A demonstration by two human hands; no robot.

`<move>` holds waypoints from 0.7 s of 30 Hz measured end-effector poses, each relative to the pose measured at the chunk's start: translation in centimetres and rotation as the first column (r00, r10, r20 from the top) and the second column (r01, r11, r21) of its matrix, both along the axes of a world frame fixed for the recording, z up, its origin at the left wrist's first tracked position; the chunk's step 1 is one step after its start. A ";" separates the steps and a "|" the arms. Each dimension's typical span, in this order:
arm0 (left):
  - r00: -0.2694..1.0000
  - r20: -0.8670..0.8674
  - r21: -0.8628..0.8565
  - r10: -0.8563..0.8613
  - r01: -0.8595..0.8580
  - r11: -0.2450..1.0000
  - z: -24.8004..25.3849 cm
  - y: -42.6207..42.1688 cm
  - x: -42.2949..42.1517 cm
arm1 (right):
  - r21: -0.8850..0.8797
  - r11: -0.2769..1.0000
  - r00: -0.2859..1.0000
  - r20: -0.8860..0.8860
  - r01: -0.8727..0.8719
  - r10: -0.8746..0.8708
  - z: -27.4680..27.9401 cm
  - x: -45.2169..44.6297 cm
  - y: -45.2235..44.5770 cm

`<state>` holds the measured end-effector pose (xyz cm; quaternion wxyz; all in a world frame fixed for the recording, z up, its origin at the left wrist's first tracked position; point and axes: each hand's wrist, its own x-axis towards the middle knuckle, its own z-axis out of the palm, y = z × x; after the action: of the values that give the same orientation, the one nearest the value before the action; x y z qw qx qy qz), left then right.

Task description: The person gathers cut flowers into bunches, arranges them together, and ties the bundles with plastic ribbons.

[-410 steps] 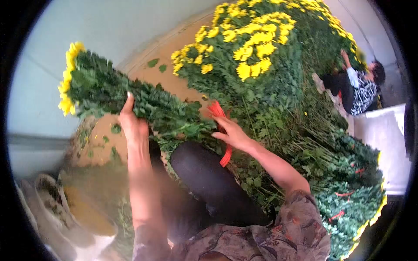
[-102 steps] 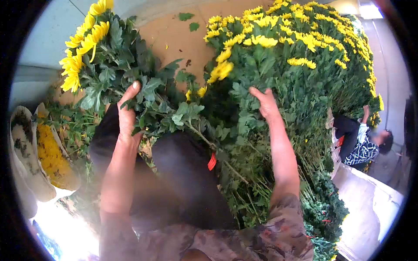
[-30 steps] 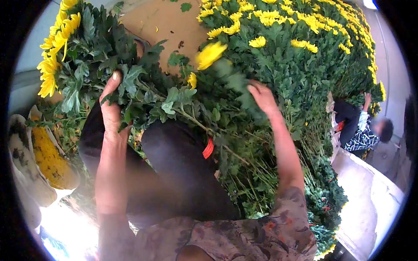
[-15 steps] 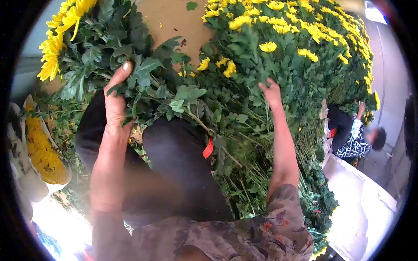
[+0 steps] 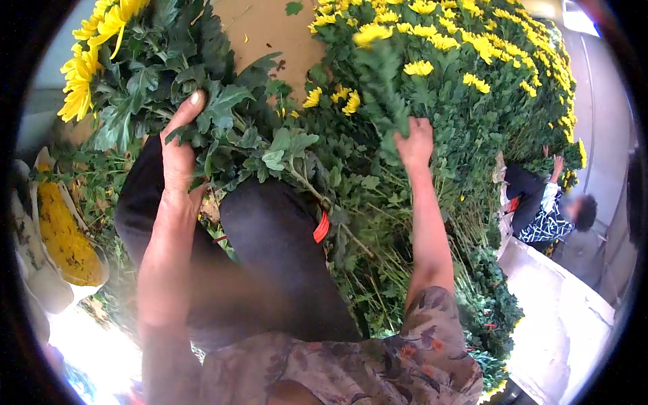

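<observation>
Flower bunch [image 5: 221,106] left of the flower heap [image 5: 466,118]

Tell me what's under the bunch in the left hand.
Dark-trousered knees show partly below the bunch. The left hand grips it, fingers mostly hidden; whatever else the bunch covers cannot be seen.

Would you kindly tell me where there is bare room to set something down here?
The brown floor between the chrysanthemum bunch in the left hand and the chrysanthemum heap is mostly bare, with a few scraps. The white sheet, bordered by tied bunches and the co-worker, also looks free. The heap crowds the right hand.
</observation>
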<state>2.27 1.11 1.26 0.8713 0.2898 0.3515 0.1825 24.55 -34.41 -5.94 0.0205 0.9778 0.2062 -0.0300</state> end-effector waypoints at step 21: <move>0.999 0.018 -0.029 -0.048 0.048 0.998 -0.3 0.4 -0.7 | 0.465 0.857 0.923 -0.384 0.224 -0.032 -2.1 2.4 -5.3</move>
<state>1.54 1.53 0.92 0.8825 0.2838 0.3397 0.1589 26.95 -39.67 -7.99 -0.2741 0.9384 0.1403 -0.1568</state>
